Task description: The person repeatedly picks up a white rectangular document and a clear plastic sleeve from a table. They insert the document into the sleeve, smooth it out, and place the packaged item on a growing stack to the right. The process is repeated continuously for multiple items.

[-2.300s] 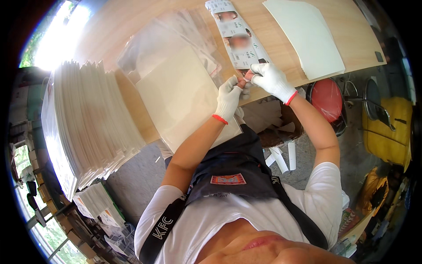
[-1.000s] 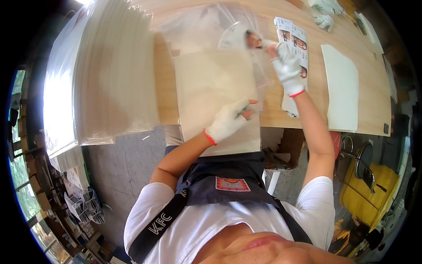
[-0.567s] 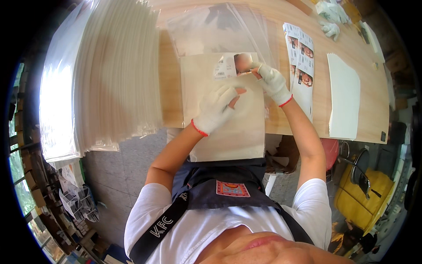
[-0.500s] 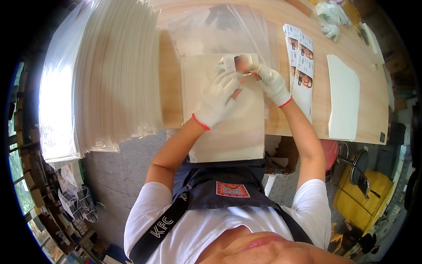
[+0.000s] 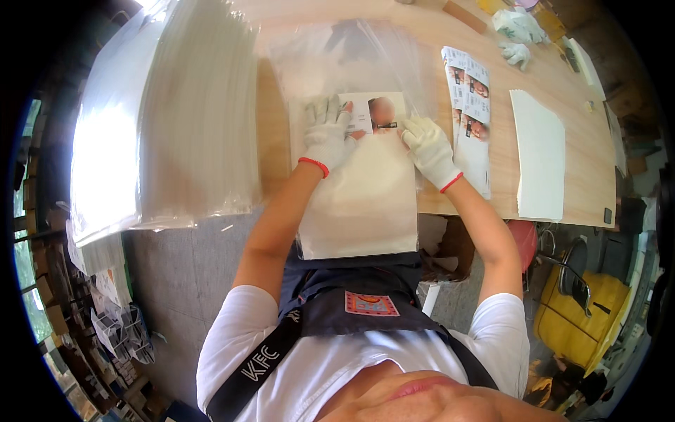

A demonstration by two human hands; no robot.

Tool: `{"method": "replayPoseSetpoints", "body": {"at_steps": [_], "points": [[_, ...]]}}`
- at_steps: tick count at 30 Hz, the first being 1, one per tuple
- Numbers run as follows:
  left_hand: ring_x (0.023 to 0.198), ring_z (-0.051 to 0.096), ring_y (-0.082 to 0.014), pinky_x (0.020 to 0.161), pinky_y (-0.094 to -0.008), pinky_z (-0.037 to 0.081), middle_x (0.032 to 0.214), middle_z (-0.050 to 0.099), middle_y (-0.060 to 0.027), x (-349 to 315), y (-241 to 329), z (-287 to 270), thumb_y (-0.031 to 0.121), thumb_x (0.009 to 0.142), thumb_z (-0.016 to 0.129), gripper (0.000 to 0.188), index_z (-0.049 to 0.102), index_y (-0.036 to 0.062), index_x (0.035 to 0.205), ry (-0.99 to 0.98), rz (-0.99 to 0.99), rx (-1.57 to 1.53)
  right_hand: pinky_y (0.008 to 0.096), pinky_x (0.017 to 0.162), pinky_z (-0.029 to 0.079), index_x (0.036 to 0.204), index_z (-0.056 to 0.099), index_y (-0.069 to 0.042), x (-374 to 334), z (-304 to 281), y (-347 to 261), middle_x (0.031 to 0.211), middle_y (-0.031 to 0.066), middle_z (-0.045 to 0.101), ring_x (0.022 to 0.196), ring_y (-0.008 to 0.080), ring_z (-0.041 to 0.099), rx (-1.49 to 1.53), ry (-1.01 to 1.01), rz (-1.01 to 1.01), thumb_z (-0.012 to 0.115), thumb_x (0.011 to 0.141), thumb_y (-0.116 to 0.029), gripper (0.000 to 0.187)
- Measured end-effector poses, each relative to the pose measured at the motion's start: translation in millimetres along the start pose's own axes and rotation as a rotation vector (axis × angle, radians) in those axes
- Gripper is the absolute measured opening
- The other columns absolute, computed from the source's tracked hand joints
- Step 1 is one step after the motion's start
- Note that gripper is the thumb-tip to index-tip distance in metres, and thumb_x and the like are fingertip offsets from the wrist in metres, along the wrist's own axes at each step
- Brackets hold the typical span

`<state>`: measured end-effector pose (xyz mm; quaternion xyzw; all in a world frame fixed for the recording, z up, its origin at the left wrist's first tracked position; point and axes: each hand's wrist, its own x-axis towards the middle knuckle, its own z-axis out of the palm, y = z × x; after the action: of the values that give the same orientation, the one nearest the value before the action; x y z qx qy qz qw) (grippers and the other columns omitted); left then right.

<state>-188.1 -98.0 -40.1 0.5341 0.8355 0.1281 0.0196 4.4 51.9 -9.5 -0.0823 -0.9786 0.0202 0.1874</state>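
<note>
Since half a second earlier, the left hand [image 5: 325,130] had slid left, from the middle of the label to its left end, and flattened out, while the right hand [image 5: 430,151] had stayed at the label's right edge. Both wore white knit gloves with red cuffs, the left thumb and forefinger tips bare. The left hand's fingers were spread wide, palm down, gripping nothing, its bare thumb and forefinger apart over the label's left part. The right hand's fingers lay extended and close together by the label's right edge; whether they pinched it, I could not tell.

The label [image 5: 371,116], white with a portrait photo, lay near the far edge of a cream sheet [image 5: 358,190] edged with clear film. That sheet overhung the near side of a wooden table [image 5: 503,141]. Beyond it lay clear plastic bags [image 5: 316,56]. A tall plastic-wrapped stack [image 5: 200,126] stood to the left; to the right lay printed label strips [image 5: 472,119], then white sheets [image 5: 541,155].
</note>
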Motion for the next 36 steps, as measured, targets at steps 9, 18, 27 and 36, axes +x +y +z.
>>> {"method": "replayPoseSetpoints", "body": {"at_steps": [9,18,27,36], "points": [[0.139,0.012,-0.0333,0.111,-0.0518,0.005,0.152,0.013,-0.0146,12,-5,8,0.042,0.088,0.041,0.065,0.027,0.0119,0.143,-0.14,0.031,0.177,0.0439,0.105,0.027,0.126,0.053,-0.018,81,20,-75,0.132,0.0122,0.048,0.127,0.0289,0.037,0.372,-0.431,0.532,0.045,0.087,-0.048,0.05],[0.135,0.022,-0.036,0.109,-0.0437,0.023,0.146,0.025,-0.0179,-67,-11,-27,0.038,0.082,0.059,0.069,0.032,0.0123,0.141,0.209,-0.052,-0.367,0.0354,0.096,0.039,0.126,0.052,-0.011,-12,-33,-49,0.128,0.0136,0.051,0.117,0.0295,0.049,0.495,0.154,0.513,0.052,0.089,-0.028,0.041],[0.094,0.056,-0.0326,0.08,-0.0376,0.044,0.099,0.055,-0.0203,-269,1,-34,0.02,0.08,0.065,0.044,0.047,0.001,0.115,-0.109,-0.574,-0.783,0.0288,0.048,0.047,0.112,0.054,-0.002,-217,-10,-113,0.068,0.006,0.062,0.056,0.0154,0.059,1.045,0.06,1.29,0.053,0.091,-0.039,0.043],[0.074,0.06,-0.031,0.064,-0.0363,0.045,0.078,0.058,-0.0149,-200,20,-215,0.023,0.085,0.059,0.023,0.054,0.0052,0.1,0.043,-0.04,-0.743,0.0219,0.041,0.039,0.099,0.056,-0.007,-169,-17,-172,0.068,0.0011,0.056,0.05,0.0089,0.05,1.946,0.109,1.112,0.054,0.093,-0.023,0.017]]}}
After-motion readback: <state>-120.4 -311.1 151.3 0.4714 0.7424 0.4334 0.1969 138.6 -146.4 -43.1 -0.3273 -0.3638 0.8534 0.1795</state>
